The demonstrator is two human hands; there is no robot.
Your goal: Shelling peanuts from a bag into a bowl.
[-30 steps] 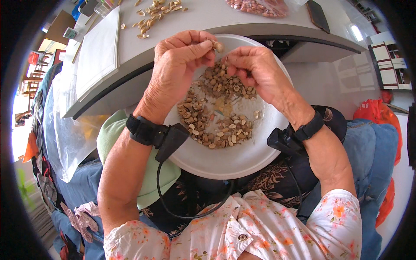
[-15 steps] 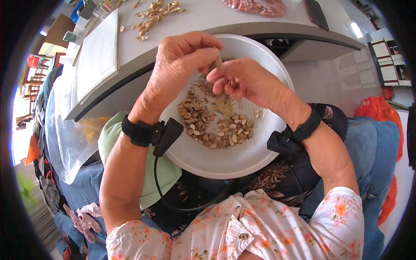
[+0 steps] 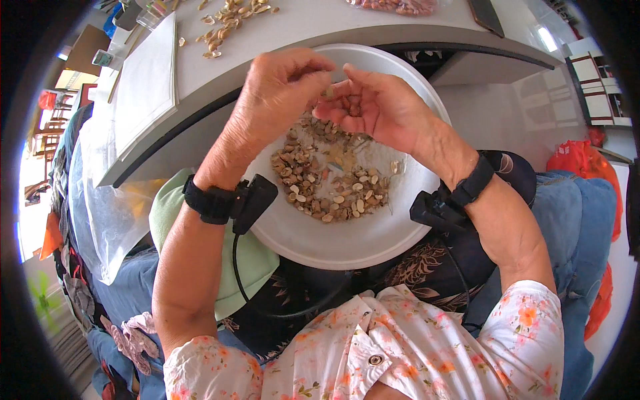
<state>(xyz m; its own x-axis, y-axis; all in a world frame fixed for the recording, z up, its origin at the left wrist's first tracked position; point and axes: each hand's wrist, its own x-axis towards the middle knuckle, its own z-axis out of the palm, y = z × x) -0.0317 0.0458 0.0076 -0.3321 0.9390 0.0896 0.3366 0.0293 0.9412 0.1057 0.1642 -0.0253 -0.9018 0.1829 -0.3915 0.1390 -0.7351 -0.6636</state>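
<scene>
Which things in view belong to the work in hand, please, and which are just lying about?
In use:
left hand
right hand, reddish kernels in its curled fingers
pale bowl beneath, with nutshells
probably the tabletop shells and bagged reddish nuts

Lying about, it seems:
dark phone-like slab
white papers
orange-red bag
pale green cloth

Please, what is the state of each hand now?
Left hand: curled; what it holds cannot be told.
Right hand: cupped open, holding reddish peanut kernels.
</scene>
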